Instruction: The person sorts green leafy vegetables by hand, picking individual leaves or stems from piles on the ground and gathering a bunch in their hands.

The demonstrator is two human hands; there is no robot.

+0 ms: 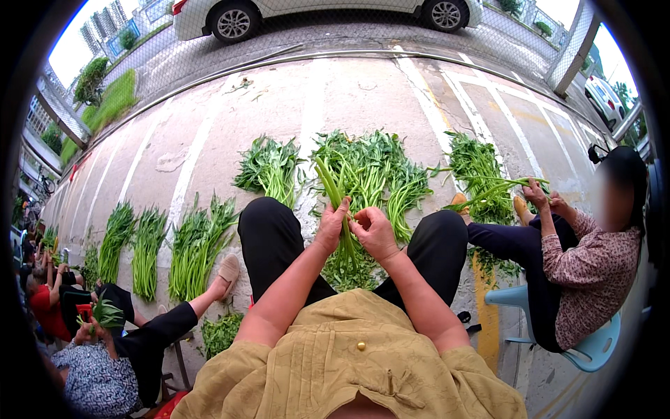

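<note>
Between my knees, my left hand (332, 225) is wrapped round a bunch of water spinach stalks (329, 180), their pale green ends pointing up and away from me. Close on its right, my right hand (375, 233) is closed in a pinch against the side of the bunch; whatever its fingertips hold is too small to make out. Below my hands, loose green leaves (349, 269) lie on the ground between my legs. Just beyond my knees spreads a large heap of water spinach (370, 164), with a smaller bundle (269, 167) to its left.
To my right, a person (583, 258) on a blue plastic stool (593, 342) holds stalks over another heap (478, 164). Several bundles (199, 244) lie in a row at left, near other seated people (98, 370). Far ahead, a white car (328, 10) stands behind a wire fence (160, 70).
</note>
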